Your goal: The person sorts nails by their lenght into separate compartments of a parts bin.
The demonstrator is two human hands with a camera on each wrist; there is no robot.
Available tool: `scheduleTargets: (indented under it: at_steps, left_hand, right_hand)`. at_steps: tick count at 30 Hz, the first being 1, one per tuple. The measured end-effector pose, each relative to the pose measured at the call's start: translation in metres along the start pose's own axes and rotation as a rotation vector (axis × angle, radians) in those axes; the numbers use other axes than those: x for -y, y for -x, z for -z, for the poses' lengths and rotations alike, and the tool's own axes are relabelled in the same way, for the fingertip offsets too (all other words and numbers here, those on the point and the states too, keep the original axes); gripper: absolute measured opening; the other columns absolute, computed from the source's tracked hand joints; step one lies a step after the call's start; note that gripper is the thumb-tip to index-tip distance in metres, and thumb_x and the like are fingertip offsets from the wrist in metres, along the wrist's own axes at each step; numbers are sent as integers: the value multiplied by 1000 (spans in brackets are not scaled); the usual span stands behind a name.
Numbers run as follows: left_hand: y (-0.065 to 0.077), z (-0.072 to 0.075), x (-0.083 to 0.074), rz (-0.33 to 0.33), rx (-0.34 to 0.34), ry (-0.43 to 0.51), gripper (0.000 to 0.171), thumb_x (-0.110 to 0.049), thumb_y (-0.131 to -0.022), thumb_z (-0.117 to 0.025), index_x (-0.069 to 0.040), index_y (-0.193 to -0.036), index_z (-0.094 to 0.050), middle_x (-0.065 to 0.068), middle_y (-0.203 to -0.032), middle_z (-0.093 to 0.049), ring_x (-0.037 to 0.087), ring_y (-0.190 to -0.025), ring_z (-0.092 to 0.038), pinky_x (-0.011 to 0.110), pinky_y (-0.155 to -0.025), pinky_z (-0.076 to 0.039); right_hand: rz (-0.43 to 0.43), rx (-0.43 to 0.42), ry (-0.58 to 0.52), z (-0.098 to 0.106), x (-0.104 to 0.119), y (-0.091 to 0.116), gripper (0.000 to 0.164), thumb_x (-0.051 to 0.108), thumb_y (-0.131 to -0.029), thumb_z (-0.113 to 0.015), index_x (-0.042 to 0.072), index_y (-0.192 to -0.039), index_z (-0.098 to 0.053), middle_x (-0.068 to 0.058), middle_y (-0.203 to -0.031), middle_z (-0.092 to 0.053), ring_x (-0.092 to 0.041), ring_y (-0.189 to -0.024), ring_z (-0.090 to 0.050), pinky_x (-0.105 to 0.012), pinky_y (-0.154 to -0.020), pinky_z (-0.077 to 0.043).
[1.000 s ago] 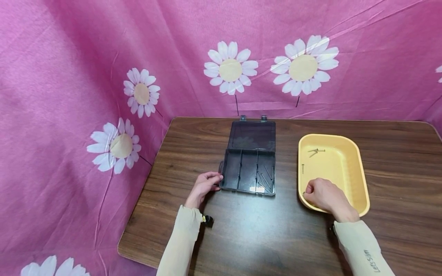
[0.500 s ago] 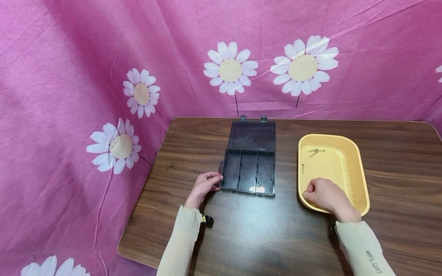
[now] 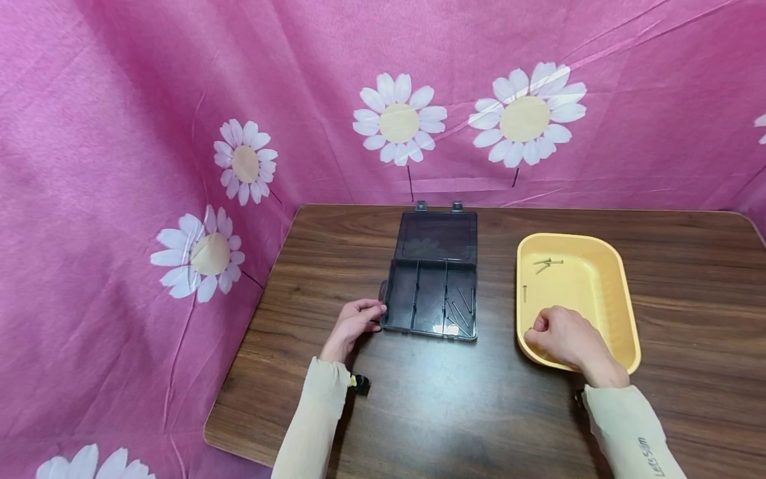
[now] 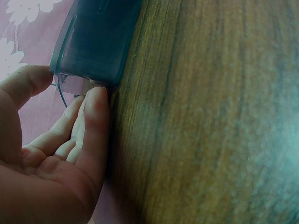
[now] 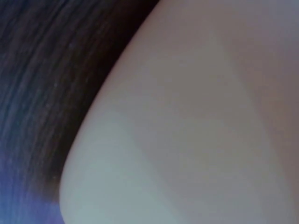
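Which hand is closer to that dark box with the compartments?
The left hand: its fingers touch the left side of the dark box, near the front corner. The right hand is off to the box's right, down in the yellow tub.

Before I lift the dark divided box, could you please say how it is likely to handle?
The dark divided box looks like glossy, thin-walled plastic, so probably light and slightly slippery. Its lid, folded open behind it, may swing when lifted. The loose fasteners on its right side would likely slide if it tilts.
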State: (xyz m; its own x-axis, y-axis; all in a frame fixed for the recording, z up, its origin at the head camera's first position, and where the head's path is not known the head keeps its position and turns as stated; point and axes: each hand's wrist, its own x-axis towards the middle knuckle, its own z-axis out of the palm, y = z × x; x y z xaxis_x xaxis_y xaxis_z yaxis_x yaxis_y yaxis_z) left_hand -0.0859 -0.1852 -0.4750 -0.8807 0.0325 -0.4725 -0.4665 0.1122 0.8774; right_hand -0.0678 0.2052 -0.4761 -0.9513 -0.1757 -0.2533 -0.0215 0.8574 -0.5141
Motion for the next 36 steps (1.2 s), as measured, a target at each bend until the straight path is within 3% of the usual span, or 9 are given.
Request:
scheduleTargets:
  at_steps: [10, 15, 22, 36]
  left_hand:
    - [2, -1, -1, -13, -6, 10, 33, -5, -90, -63, 13, -117, -59, 12, -103, -70, 9, -80, -62, 27, -72, -59]
    - [-2, 0, 1, -3, -5, 8, 33, -5, -90, -63, 12, -117, -59, 12, -102, -69, 10, -80, -62, 27, -72, -59]
    - [-20, 3, 21, 7, -20, 10, 34, -7, -89, -65, 10, -118, -60, 5, -99, -69, 9, -79, -62, 28, -71, -59]
    - [-23, 2, 25, -1, -58, 24, 29, -8, -87, -67, 6, -113, -64, 4, -100, -68, 8, -78, -62, 22, -65, -57]
  right_hand:
    - [7, -77, -34, 5, 3, 0, 11, 24, -77, -65, 15, -71, -61, -1, -71, -58, -15, -63, -49, -27, -51, -38]
    - [76, -194, -51, 4, 3, 0, 9, 20, -76, -67, 14, -73, -60, -5, -79, -60, -18, -67, -50, -27, -54, -38]
    - [185, -350, -60, 3, 5, 3, 10, 15, -72, -69, 14, -73, -59, -6, -85, -61, -22, -77, -50, -29, -62, -37]
    - [200, -417, -71, 8, 18, 4, 9, 13, -72, -67, 15, -76, -60, -5, -85, -63, -24, -81, -52, -33, -65, -38]
